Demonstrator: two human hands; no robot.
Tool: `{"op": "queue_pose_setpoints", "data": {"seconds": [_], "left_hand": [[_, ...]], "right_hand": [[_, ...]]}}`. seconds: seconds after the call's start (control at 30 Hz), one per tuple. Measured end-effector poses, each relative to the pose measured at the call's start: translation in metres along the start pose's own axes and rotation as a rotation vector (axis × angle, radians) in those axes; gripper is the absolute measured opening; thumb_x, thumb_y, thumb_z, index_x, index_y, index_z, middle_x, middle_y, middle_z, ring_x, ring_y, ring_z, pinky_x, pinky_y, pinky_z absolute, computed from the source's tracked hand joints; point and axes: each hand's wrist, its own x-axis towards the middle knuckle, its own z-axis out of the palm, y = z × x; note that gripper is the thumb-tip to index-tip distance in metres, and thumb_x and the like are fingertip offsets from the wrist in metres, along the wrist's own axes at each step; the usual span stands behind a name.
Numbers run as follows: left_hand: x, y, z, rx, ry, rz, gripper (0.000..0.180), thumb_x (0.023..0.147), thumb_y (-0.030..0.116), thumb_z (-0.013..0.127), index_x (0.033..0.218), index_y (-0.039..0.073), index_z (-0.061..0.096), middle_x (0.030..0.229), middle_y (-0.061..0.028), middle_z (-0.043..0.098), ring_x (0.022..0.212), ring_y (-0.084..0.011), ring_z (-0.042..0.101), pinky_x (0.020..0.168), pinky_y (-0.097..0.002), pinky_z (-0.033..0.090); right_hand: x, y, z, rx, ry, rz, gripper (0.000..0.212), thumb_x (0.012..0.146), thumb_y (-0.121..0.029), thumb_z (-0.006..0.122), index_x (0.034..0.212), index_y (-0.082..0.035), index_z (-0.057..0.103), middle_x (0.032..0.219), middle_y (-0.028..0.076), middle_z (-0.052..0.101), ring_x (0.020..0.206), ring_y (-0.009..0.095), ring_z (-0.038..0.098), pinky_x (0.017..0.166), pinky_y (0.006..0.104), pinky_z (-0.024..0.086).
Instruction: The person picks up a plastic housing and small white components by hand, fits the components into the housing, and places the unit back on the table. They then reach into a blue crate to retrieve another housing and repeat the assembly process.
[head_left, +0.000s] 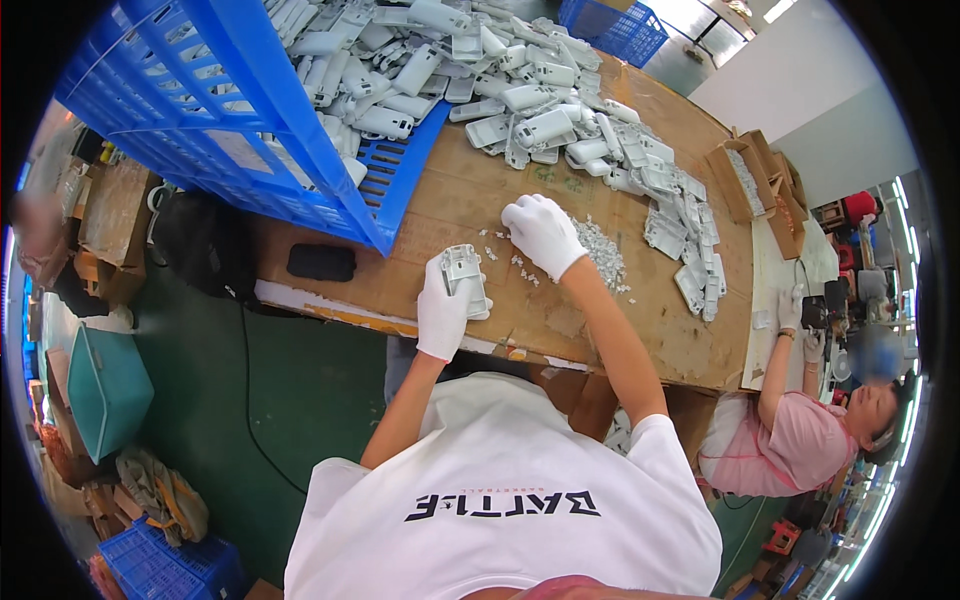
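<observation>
Your left hand (443, 308), in a white glove, grips a light grey moulded plastic housing (465, 278), fingers wrapped round its left side so the hollow face looks up. It sits just above the near edge of the brown cardboard-covered workbench (560, 325), with bare cardboard on either side of it.

Your right hand (542, 233), also gloved in white, lies knuckles-up on the bench with its fingers curled down among small white plastic offcuts (600, 250); you cannot tell from here whether it pinches anything. The two hands are near each other but apart.

Beyond your right hand the scattered offcuts thin out toward the bench's right side, and an open strip of cardboard runs between them and the big heap of grey plastic housings (480, 70) further back. That heap spills from a tipped blue plastic crate (230, 130), whose lower rim comes down to the bench just left of your left hand. A row of housings (690, 250) trails along the far right edge.

A flat black rectangular object (321, 262) rests near the bench's left corner. Past the right edge, another person in a pink shirt (790, 440) works at a neighbouring surface, well apart from you.
</observation>
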Motion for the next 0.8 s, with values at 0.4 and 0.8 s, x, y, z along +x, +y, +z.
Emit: {"op": "queue_pose_setpoints", "data": {"seconds": [0.4, 0.8], "left_hand": [[-0.006, 0.011, 0.023, 0.564, 0.167, 0.360, 0.035, 0.095, 0.016, 0.059, 0.129, 0.010, 0.052, 0.107, -0.0201, 0.069, 0.100, -0.0380, 0.068, 0.082, -0.0440, 0.054], [-0.007, 0.010, 0.013, 0.570, -0.111, 0.444, 0.031, 0.088, 0.009, 0.062, 0.118, 0.006, 0.060, 0.093, -0.0221, 0.068, 0.091, -0.0362, 0.070, 0.074, -0.0399, 0.054]], "right_hand": [[-0.029, -0.101, -0.011, 0.558, 0.429, 0.333, 0.012, 0.077, -0.003, 0.072, 0.087, -0.008, 0.066, 0.094, 0.012, 0.058, 0.090, 0.030, 0.059, 0.077, 0.0371, 0.050], [-0.062, -0.104, -0.022, 0.632, 0.317, 0.409, 0.034, 0.088, -0.003, 0.061, 0.121, -0.002, 0.065, 0.106, 0.018, 0.069, 0.101, 0.033, 0.066, 0.088, 0.0373, 0.052]]}}
